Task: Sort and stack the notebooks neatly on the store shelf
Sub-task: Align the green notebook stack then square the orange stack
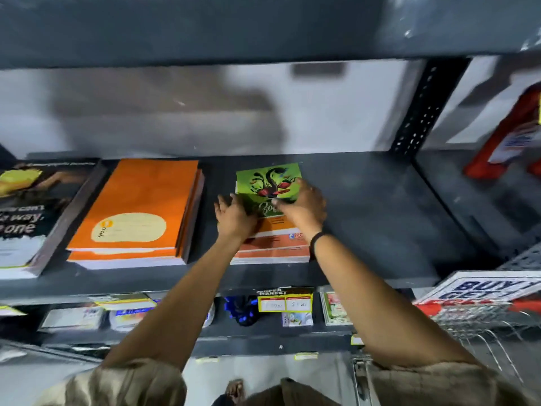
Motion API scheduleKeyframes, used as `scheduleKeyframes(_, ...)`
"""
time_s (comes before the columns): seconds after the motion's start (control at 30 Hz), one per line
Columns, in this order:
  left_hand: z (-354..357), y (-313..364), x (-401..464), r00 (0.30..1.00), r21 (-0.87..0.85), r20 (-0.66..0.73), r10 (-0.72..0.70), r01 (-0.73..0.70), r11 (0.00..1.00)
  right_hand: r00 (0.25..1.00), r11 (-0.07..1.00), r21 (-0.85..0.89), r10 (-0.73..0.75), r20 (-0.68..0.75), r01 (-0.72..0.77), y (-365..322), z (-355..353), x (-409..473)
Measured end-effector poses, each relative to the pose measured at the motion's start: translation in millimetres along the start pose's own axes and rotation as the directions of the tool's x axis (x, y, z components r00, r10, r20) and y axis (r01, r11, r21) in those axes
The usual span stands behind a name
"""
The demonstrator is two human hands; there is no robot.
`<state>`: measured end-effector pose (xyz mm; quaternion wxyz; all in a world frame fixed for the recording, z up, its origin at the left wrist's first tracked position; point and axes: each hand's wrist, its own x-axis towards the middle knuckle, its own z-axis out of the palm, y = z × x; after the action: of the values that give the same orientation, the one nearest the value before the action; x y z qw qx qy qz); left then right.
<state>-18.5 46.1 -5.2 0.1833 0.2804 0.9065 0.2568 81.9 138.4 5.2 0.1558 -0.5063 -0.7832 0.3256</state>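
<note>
Readable writing: the black-covered book [27, 212] at the left edge of the frame shows the fragments "way," and "one". The orange notebook stack [137, 212], left of centre, carries a cream label patch with a small logo; its text is too blurred to read. The green-covered notebook [268, 178] at centre bears cursive lettering beginning "Bo", the rest covered by the hands. A yellow price tag [284, 300] on the lower shelf edge reads "SUPER MARKET". A white sign [483, 288] at the right edge reads "BUY" and "GET".

Task item: the green-covered notebook lies on top of the small notebook stack [272, 250] at centre frame, on the dark grey shelf [380, 206].

Hands: the left hand [234, 216] lies against the left side of the green cover, fingers spread apart. The right hand [304, 206] presses flat on the cover, fingers apart, not curled around it. A black wristband [317, 240] is on the right wrist.

Surroundings: a white back wall, a perforated black upright [421, 109] at upper right, and a wire basket [491, 320] at lower right.
</note>
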Motion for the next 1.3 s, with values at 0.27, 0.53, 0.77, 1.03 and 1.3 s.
scheduleKeyframes(0.27,-31,-56,-34,0.912,-0.14,0.324,0.253,-0.218,0.966,0.845,0.993,0.037,-0.117,0.522,0.115,30,-36,-15)
scheduleKeyframes(0.53,-23,-43,-47,0.955,-0.089,0.193,0.224,-0.21,0.974,0.866,0.98,-0.145,-0.047,0.498,0.137,33,-23,-19)
scheduleKeyframes(0.77,-17,-55,-57,0.967,-0.07,0.068,0.247,-0.243,0.968,0.916,0.948,-0.28,-0.03,0.4,0.153,35,-28,-36)
scheduleKeyframes(1.03,-21,-58,-59,0.96,-0.032,0.066,0.271,-0.27,0.962,0.948,0.913,-0.355,-0.09,0.305,0.201,32,-33,-57)
scheduleKeyframes(1.3,-17,-68,-74,0.923,-0.005,-0.104,0.37,-0.372,0.928,0.968,0.906,-0.391,-0.069,0.242,0.162,28,-35,-68)
